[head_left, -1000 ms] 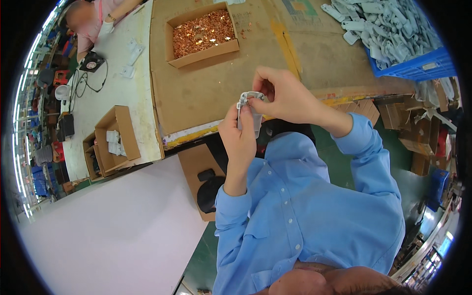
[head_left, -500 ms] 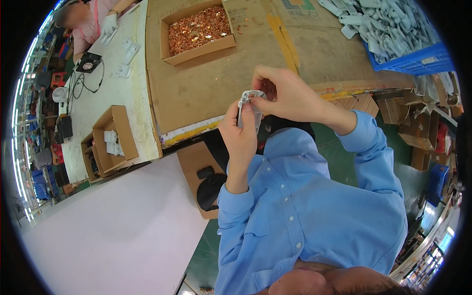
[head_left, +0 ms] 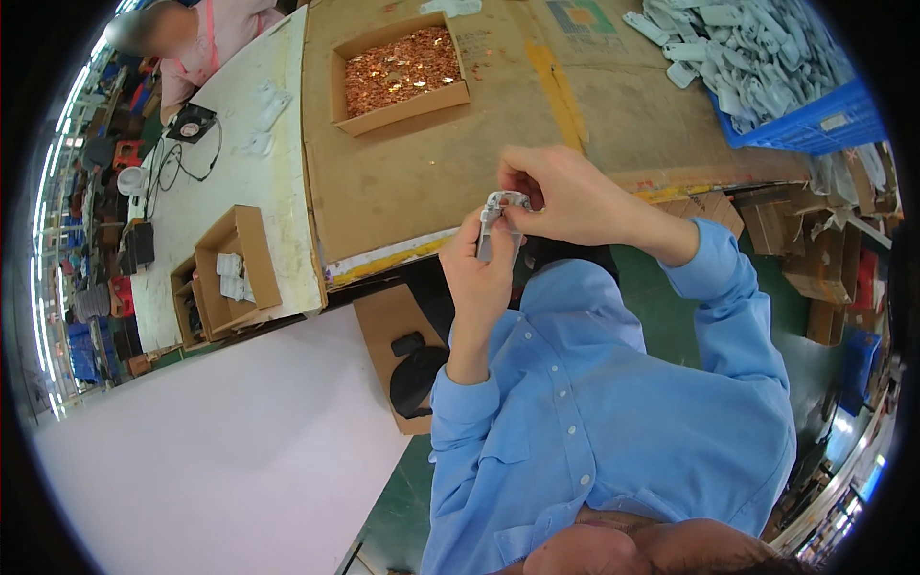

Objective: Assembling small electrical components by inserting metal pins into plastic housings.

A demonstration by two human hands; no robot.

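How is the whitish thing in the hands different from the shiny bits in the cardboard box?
Colour: the whitish piece is pale, while the shiny bits are copper-coloured.
Size: the whitish piece is much bigger than any one of the shiny bits.
Place: the whitish piece is up in the left hand, with the right hand at it; the shiny bits lie heaped in the cardboard box.

1 head-worn fisheye looks down, close above.

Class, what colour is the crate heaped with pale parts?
Blue: the crate shows best in the head view, at upper right.
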